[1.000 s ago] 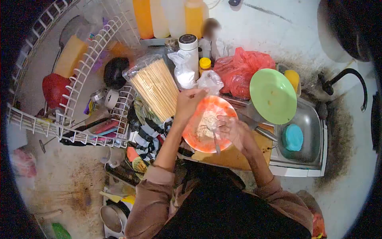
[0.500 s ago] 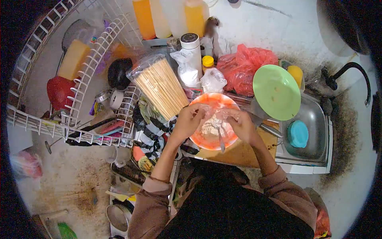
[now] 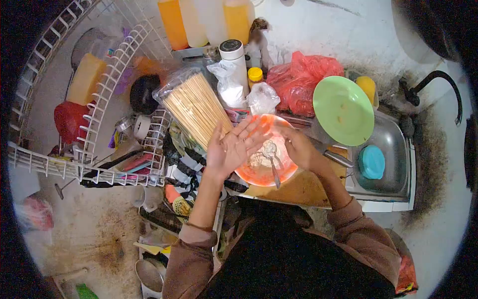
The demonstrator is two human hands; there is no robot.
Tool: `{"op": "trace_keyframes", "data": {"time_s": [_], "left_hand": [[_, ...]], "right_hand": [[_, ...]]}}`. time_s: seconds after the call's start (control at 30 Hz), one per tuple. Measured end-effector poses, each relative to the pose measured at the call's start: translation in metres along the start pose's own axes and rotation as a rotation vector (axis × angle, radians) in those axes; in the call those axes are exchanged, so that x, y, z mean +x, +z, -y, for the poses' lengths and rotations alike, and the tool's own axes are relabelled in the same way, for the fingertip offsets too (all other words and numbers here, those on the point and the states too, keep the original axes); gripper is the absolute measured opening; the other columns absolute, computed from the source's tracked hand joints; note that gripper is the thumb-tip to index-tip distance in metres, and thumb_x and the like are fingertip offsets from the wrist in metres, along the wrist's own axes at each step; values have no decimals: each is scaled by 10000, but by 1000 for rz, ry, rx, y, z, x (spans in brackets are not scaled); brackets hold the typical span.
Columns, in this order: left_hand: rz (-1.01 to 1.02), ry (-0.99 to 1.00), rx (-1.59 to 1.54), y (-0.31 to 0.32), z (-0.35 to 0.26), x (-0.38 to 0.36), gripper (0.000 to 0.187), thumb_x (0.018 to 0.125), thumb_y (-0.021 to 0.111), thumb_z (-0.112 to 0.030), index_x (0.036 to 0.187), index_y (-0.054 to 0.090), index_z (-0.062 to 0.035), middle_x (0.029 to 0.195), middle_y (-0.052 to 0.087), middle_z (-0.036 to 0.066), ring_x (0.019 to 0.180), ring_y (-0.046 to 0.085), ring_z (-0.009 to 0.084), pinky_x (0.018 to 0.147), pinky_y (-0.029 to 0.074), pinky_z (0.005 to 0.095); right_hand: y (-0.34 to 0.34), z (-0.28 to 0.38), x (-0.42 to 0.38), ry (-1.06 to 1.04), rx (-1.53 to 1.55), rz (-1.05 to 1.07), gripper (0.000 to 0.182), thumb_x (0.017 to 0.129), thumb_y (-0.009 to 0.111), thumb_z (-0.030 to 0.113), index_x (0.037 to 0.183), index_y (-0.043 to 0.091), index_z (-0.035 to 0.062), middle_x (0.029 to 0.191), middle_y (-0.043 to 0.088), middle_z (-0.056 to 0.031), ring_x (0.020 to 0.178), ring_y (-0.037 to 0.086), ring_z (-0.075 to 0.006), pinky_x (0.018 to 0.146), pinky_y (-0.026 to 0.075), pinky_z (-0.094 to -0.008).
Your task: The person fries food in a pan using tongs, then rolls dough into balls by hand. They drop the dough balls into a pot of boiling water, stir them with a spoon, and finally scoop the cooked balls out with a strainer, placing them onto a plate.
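Note:
Over the left side of a red-orange and white bowl [image 3: 244, 174], my left hand [image 3: 230, 151] is open, palm up, fingers spread and nothing in it. My right hand [image 3: 300, 149] hovers at the bowl's right side, back of the hand upward, fingers stretched toward the left hand; no held thing shows. Inside the bowl lies a pale, lumpy flour-like mixture [image 3: 260, 160]. A metal spoon [image 3: 275, 172] rests in it, its handle over the near rim. The bowl stands on a wooden board [image 3: 303, 192].
A pack of wooden skewers [image 3: 195, 107] lies behind my left hand. Beyond the bowl are a white flask [image 3: 234, 65], a yellow-capped jar [image 3: 255, 74] and a red plastic bag [image 3: 303, 82]. At right, a green plate [image 3: 343, 110] leans by the sink [image 3: 393, 174], near a knife handle [image 3: 338, 159].
My hands were close together over the bowl with fingers pinched. Now they are apart: the left has turned palm up and spread its fingers, and the right has straightened its fingers.

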State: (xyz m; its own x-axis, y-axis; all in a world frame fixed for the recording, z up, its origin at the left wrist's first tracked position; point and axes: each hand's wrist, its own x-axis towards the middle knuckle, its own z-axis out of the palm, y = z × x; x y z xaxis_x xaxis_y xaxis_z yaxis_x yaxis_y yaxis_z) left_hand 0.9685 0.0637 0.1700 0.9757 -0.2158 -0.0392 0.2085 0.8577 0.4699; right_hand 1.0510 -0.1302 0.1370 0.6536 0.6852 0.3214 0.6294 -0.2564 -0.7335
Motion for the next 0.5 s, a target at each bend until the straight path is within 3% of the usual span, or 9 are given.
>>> {"op": "trace_keyframes", "data": {"time_s": [0.13, 0.17, 0.2, 0.3, 0.33, 0.5], "left_hand": [[-5, -20, -379, 1, 13, 10, 721, 873, 199, -554, 1329, 217, 4, 1367, 280, 137, 1248, 289, 298, 1042, 194, 419], [1, -31, -476, 1, 21, 17, 722, 871, 196, -558, 1329, 223, -1, 1365, 282, 139, 1249, 288, 297, 1043, 190, 424], [-112, 53, -77, 4, 30, 25, 708, 867, 203, -538, 1346, 193, -16, 1389, 243, 131, 1278, 236, 255, 1047, 162, 414], [-183, 248, -163, 4, 28, 34, 701, 869, 199, -541, 1345, 209, -27, 1393, 239, 115, 1276, 235, 249, 1043, 171, 384], [-254, 313, -27, 7, 39, 35, 703, 870, 192, -554, 1349, 210, -40, 1400, 223, 95, 1276, 228, 234, 1037, 184, 338], [-268, 258, 244, 50, 63, 22, 735, 864, 184, -574, 1359, 160, -30, 1395, 234, 91, 1284, 211, 213, 1047, 155, 323]], "right_hand": [[22, 51, 17, 93, 397, -311, 533, 778, 406, 36, 1280, 261, -67, 1336, 249, -264, 1270, 218, -352, 1043, 181, -396], [52, 72, 18, 152, -6, -276, 561, 782, 421, 88, 1288, 239, -73, 1342, 233, -268, 1272, 197, -371, 1040, 158, -432], [76, 89, 11, 206, -411, -236, 596, 787, 436, 139, 1297, 217, -78, 1347, 217, -271, 1274, 176, -391, 1038, 135, -467], [71, 82, 0, -95, 71, -123, 659, 784, 462, 238, 1305, 208, -76, 1359, 189, -272, 1277, 144, -416, 1029, 103, -510], [65, 69, 9, -83, -158, -87, 624, 814, 432, 237, 1310, 207, -67, 1372, 165, -263, 1293, 126, -386, 1042, 103, -472], [60, 54, 37, 164, 248, -248, 582, 876, 341, 268, 1324, 164, -59, 1395, 125, -231, 1308, 91, -348, 1054, 99, -424]]}}
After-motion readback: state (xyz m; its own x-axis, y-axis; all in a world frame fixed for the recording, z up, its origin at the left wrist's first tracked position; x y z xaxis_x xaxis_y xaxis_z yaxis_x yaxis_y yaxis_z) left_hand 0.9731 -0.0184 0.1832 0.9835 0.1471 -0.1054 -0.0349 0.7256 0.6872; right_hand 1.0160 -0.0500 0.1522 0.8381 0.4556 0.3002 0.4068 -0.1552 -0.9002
